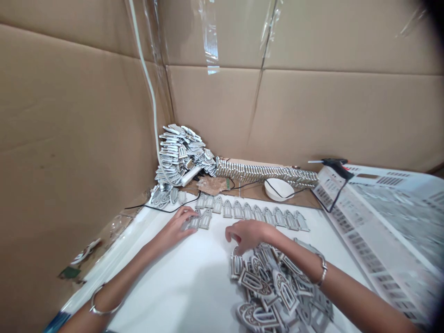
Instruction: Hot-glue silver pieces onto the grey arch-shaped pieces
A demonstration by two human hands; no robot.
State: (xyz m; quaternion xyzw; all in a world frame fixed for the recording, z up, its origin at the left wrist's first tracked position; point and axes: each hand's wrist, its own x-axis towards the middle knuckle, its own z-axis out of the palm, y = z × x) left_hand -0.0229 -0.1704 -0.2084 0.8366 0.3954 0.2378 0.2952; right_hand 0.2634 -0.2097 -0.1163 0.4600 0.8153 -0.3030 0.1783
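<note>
My left hand (183, 224) is at the left end of a short front row, its fingers and thumb around a small grey arched window piece (194, 219) lying on the white table (166, 277). Another arched piece (205, 218) lies flat just right of it. My right hand (248, 235) hovers at the far edge of a loose pile of arched window pieces (286, 291), fingers curved and apart from the thumb, with nothing visible between them. The nearest piece (237, 264) is just below its fingertips. Behind both hands runs a row of flat arched pieces (247, 211).
Stacked pieces (183, 152) fill the back left corner, beside a long line of pieces on edge (267, 172). A white bowl (279, 190) and black cable are at the back. A glue gun (336, 166) rests on a white plastic crate (364, 240) at right. Cardboard walls (215, 111) enclose the table.
</note>
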